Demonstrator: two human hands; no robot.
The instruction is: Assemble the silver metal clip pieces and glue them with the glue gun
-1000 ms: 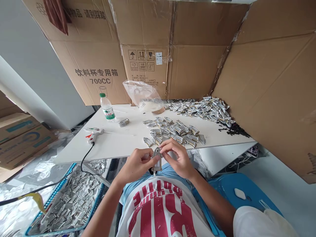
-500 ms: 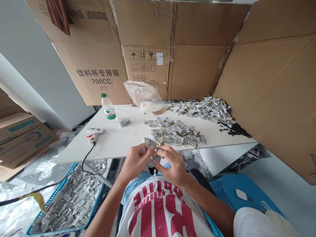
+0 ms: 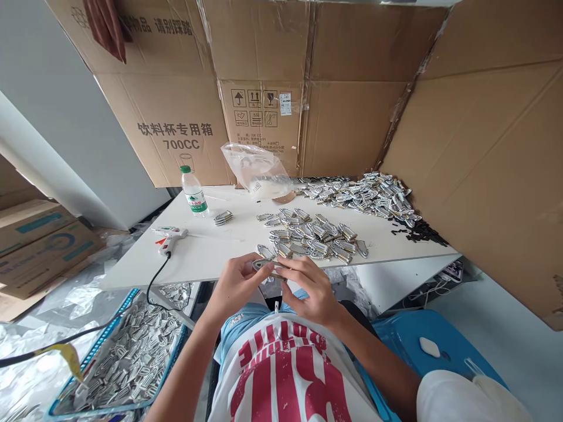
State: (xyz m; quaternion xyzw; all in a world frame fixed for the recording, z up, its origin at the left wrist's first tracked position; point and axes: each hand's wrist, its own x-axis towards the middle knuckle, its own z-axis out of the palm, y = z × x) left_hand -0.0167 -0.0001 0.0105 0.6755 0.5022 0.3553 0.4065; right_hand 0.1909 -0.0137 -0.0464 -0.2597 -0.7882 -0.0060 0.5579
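One small metal clip [image 3: 263,265] pinched by left hand [image 3: 236,283] and right hand [image 3: 308,287], fingers closed on it, at the table's [image 3: 206,252] near edge. Many done in rows [image 3: 310,234] (maybe), lots more piled at far right corner [image 3: 365,193] and in the basket [image 3: 127,357].

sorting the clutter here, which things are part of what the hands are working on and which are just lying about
In the work:
- left hand
- right hand
- metal clip, in both hands
- near pile of clips
- far pile of clips
- basket of clips

Lying about:
- water bottle
- glue gun
- plastic bag

White table [image 3: 206,252], silver clips [image 3: 314,234], green-capped bottle [image 3: 193,193], brown cardboard boxes [image 3: 352,105], blue basket [image 3: 112,328], red-lettered white shirt [image 3: 285,375]
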